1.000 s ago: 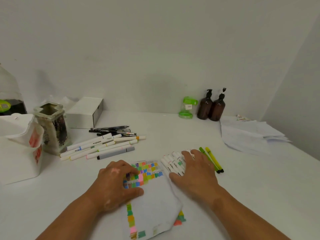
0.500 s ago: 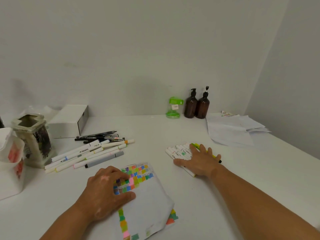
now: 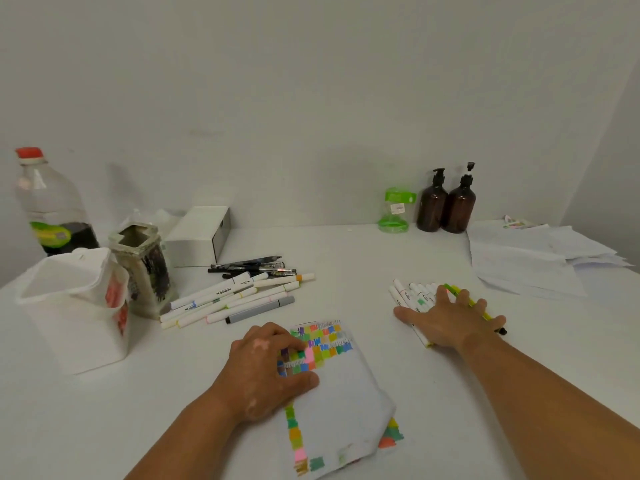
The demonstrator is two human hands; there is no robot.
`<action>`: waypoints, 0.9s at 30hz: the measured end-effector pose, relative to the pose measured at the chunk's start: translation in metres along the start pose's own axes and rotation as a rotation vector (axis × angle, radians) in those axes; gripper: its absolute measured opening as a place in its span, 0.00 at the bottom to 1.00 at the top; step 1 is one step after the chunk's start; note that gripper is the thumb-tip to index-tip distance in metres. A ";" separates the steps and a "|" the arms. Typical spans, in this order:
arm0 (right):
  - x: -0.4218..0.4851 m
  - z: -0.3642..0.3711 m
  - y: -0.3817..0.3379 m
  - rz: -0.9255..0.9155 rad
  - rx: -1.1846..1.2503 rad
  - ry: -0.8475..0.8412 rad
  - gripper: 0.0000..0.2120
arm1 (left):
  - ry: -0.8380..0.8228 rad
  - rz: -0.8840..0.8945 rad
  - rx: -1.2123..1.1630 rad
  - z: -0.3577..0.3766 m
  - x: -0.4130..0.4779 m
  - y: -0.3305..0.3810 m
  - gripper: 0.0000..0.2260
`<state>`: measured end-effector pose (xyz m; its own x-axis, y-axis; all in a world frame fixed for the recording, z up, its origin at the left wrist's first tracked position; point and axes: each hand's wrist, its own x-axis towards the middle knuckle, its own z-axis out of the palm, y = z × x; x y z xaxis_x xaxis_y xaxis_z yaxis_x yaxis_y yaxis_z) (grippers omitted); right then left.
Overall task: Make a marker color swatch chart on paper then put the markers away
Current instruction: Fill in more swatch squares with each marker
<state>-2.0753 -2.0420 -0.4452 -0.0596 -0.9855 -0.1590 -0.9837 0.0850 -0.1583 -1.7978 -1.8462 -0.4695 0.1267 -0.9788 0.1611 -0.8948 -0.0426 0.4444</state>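
We see a folded white sheet of paper [image 3: 341,403] lying flat, with bands of small coloured swatch squares along its far edge and down its left side. Our left hand [image 3: 266,372] rests on its far left corner. A row of white-barrelled markers [image 3: 414,294] lies side by side under our spread right hand [image 3: 450,320], and slim yellow-green pens [image 3: 456,291] lie just beside them. Well to the left lies a loose pile of white markers [image 3: 225,293], with one grey marker [image 3: 259,310] at its near edge.
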 end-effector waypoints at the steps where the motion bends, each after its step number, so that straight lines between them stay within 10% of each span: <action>1: 0.000 0.000 0.001 -0.006 0.003 0.004 0.67 | 0.025 -0.023 -0.032 -0.001 0.000 0.000 0.24; 6: -0.011 -0.002 -0.004 -0.128 -0.006 0.100 0.64 | 0.381 -0.217 0.104 -0.017 0.017 -0.013 0.10; 16: -0.070 0.014 -0.060 -0.649 0.144 0.267 0.30 | 0.289 -0.258 0.424 -0.021 0.034 -0.031 0.12; 20: -0.088 0.026 -0.063 -0.932 0.342 0.074 0.08 | 0.225 -0.277 0.310 -0.024 0.036 -0.027 0.07; 27: -0.088 0.029 -0.053 -1.031 0.269 -0.035 0.09 | 0.280 -0.324 -0.328 -0.023 0.026 -0.003 0.04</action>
<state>-2.0128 -1.9553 -0.4507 0.7898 -0.5953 0.1478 -0.4858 -0.7543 -0.4417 -1.7820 -1.8665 -0.4460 0.5232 -0.8333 0.1787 -0.6162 -0.2251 0.7548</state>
